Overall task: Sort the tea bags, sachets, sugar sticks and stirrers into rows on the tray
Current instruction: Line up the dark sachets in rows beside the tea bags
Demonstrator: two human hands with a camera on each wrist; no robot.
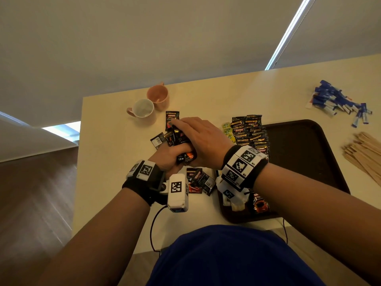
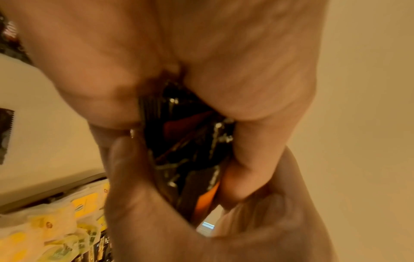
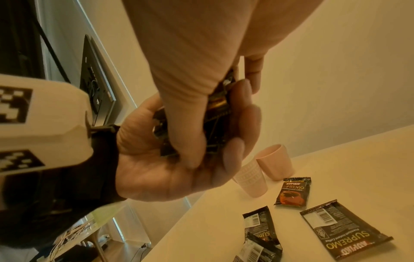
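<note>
Both hands together above the table (image 1: 115, 162): left hand (image 1: 169, 155) curled round a bundle of black sachets (image 1: 181, 141), right hand (image 1: 206, 139) clasped over it. Tray (image 1: 309, 151) right; more sachets loose beneath.

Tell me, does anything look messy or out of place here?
Yes. Black sachets lie scattered on the table, some face down, off the tray. Blue sugar sticks sit in a jumbled heap, and the stirrers are loosely piled.

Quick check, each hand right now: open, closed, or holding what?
Left hand: closed around a bundle of black coffee sachets.
Right hand: gripping the same bundle from above.
</note>
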